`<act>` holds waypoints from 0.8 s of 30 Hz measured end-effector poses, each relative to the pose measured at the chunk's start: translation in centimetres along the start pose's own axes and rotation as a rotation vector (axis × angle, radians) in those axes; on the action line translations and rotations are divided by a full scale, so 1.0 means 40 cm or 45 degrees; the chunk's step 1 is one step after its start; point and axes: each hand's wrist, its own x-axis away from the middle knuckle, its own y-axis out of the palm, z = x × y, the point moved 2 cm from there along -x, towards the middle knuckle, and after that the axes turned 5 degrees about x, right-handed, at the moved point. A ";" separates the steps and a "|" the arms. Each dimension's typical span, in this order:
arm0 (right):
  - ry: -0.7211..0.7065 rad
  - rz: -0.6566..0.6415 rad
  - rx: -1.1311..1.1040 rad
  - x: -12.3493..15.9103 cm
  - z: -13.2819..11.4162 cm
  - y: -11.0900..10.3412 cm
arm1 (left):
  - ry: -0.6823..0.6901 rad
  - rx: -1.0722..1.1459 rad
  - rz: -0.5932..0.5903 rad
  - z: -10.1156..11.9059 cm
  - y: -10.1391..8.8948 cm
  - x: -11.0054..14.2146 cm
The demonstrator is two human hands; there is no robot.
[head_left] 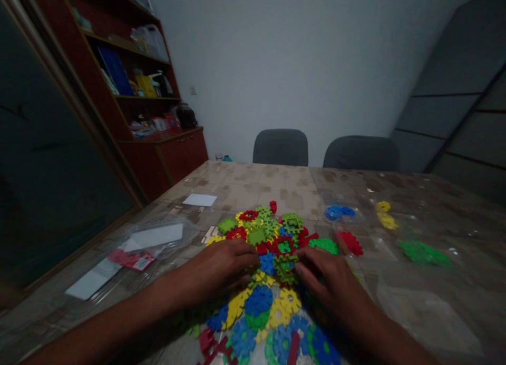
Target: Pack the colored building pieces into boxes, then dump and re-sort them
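Note:
A heap of flat plastic snowflake-shaped building pieces in red, green, yellow and blue lies on the table before me. My left hand rests on the heap's left side, fingers curled and pressed onto the pieces. My right hand lies on the right side, its fingertips pinched on a green piece in the middle of the heap. More pieces spread toward me between my forearms.
Loose pieces lie apart: blue ones, yellow ones, a red one, green ones. A clear plastic bag and a white card sit at left. Two grey chairs stand behind the table; a bookshelf is left.

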 end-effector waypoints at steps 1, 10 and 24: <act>0.009 0.006 -0.008 -0.002 0.003 -0.005 | -0.012 0.003 0.003 -0.003 -0.003 0.000; 0.245 -0.017 -0.034 -0.007 0.023 -0.087 | -0.026 0.015 0.070 -0.026 0.008 -0.004; 0.253 0.064 0.040 0.041 0.121 -0.249 | -0.327 0.189 0.242 -0.108 0.065 -0.027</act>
